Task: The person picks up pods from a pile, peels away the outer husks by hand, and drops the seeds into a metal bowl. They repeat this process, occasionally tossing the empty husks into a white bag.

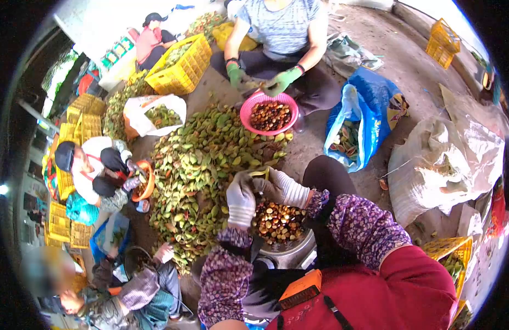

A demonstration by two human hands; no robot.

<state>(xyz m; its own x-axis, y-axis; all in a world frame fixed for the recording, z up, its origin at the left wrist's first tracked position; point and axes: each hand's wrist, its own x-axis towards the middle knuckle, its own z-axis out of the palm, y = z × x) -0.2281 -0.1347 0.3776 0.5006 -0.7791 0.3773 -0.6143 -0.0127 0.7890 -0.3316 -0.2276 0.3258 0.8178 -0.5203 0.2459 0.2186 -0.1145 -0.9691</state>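
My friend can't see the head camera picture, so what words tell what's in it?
A gloved left hand and right hand are close together near a silvery container of glossy brown pieces, beside a large heap of green pods. Opposite, a person in green gloves sits behind a pink basket of similar pieces. More people are at the left.

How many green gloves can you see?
2, both on the person across the pile: one glove at picture left, the other at picture right, by the pink basket. More could be hidden.
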